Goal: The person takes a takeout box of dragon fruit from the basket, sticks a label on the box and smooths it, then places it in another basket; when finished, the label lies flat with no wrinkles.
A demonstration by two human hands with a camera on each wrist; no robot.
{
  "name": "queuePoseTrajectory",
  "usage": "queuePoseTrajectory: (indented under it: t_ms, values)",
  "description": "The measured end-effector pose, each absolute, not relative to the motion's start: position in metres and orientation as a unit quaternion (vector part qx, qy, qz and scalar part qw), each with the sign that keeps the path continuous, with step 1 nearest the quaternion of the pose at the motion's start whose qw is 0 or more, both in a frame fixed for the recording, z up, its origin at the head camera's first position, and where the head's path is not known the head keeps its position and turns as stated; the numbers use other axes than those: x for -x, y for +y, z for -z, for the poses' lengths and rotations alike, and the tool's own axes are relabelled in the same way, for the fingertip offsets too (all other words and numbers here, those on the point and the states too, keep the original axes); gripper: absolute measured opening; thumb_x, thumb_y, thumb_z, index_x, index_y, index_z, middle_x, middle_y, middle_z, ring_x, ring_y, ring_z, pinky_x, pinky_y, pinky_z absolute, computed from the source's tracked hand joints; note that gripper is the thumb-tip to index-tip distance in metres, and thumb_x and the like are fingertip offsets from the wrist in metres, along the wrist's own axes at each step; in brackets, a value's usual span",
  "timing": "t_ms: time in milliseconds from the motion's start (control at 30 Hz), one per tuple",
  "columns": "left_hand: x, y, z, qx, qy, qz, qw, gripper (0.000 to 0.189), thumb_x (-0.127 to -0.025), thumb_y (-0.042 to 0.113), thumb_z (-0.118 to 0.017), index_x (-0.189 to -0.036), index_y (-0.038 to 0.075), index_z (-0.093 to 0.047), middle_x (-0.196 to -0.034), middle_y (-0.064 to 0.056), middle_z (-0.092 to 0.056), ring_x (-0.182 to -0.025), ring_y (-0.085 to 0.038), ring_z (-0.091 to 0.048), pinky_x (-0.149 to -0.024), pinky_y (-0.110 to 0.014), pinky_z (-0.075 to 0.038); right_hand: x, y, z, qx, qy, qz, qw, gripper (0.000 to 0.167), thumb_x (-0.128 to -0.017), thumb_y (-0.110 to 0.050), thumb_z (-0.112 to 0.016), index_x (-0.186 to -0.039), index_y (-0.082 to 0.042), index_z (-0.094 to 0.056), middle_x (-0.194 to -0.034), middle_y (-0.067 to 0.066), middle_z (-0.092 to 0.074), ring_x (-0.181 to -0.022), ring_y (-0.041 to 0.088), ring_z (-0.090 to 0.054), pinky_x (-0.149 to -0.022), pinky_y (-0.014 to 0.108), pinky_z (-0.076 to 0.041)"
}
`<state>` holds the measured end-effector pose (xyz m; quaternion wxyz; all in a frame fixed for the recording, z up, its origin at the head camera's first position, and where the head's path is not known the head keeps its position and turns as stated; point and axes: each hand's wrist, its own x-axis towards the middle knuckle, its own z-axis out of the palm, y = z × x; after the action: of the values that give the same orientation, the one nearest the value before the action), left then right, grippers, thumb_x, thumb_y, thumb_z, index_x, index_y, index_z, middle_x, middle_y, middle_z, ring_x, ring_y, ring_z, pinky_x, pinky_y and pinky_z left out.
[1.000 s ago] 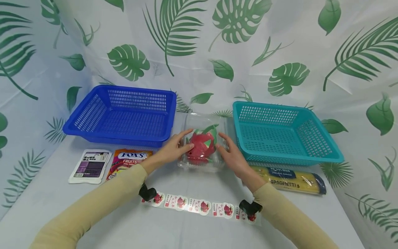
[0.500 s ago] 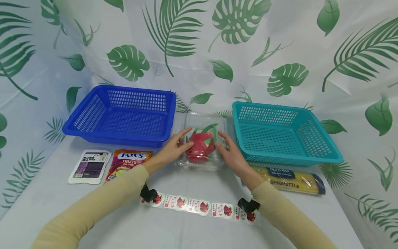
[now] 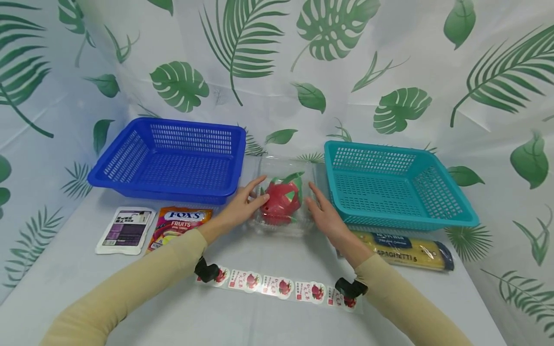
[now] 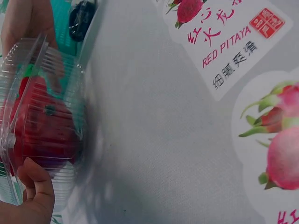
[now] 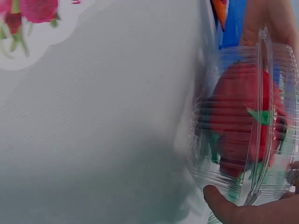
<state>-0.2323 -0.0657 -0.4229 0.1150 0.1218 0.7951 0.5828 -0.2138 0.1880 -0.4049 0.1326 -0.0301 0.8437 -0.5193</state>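
Observation:
In the head view a clear plastic clamshell box [image 3: 281,229] stands mid-table with its lid down. Inside it lies a red dragon fruit [image 3: 280,202] with green leaf tips. My left hand [image 3: 240,209] holds the box's left side, thumb toward the near edge and forefinger toward the back; the left wrist view shows its thumb [image 4: 36,179] against the plastic. At the right side my right hand [image 3: 326,218] lies with fingers fairly straight, close to the wall. Its thumb [image 5: 219,200] extends by the box's lower edge; whether it touches cannot be told.
A blue basket [image 3: 169,194] stands left of the box, a teal basket [image 3: 402,218] right. Nearer lie a white-purple packet [image 3: 125,231], a FOX'S candy bag [image 3: 177,223] and a spaghetti pack [image 3: 407,252]. Before the box lies a strip of dragon fruit stickers [image 3: 279,287].
My right hand has shifted slightly right, away from the fruit side of the lid. My left hand and the box have barely moved.

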Motion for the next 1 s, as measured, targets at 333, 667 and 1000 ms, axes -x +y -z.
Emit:
queuePoseTrajectory:
  t_ms: [333,667,1000]
  values:
    - [0.2284,-0.0651,0.4174,-0.123,0.797,-0.579,0.12,0.068,-0.097,0.032,-0.061,-0.155,0.027,-0.027,-0.12,-0.018,-0.042,-0.063,-0.019,-0.048,-0.059,-0.029,-0.046,0.2115,0.1904,0.4055,0.035,0.839,0.527,0.13,0.06,-0.105,-0.044,-0.038,-0.158,-0.032,-0.011,-0.163,0.007,-0.01,-0.147,0.03,-0.017,-0.112,0.054,-0.026]
    - [0.2327,-0.068,0.4165,-0.118,0.795,-0.581,0.128,0.067,-0.098,0.029,-0.061,-0.155,0.028,-0.027,-0.119,-0.017,-0.042,-0.062,-0.017,-0.047,-0.058,-0.028,-0.045,0.2129,0.1855,0.4078,0.038,0.846,0.518,0.121,0.057,-0.107,-0.036,-0.036,-0.158,-0.028,-0.013,-0.163,0.007,-0.01,-0.147,0.031,-0.016,-0.112,0.055,-0.026]
    - [0.2311,-0.0686,0.42,-0.127,0.798,-0.576,0.121,0.067,-0.098,0.031,-0.06,-0.156,0.03,-0.025,-0.119,-0.017,-0.042,-0.065,-0.018,-0.048,-0.06,-0.029,-0.046,0.2123,0.1866,0.4099,0.05,0.846,0.519,0.114,0.059,-0.106,-0.039,-0.037,-0.158,-0.026,-0.013,-0.163,0.006,-0.01,-0.147,0.033,-0.013,-0.112,0.055,-0.026]
